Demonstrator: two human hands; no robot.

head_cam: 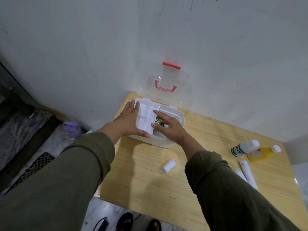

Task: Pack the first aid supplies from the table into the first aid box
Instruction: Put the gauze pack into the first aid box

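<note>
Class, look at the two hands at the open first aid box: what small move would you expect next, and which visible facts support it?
Probably the right hand lets the green packet settle into the first aid box and withdraws. Its fingers curl round the packet, already low inside, while the left hand rests flat on the box's white tray, steadying it.

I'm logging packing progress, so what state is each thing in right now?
first aid box: open, on the table
clear lid: raised against the wall
green packet: inside the box, under the right hand
left hand: flat on the box tray
bandage roll: lying unpacked
white bottle, yellow bottle: capped, lying unpacked
</note>
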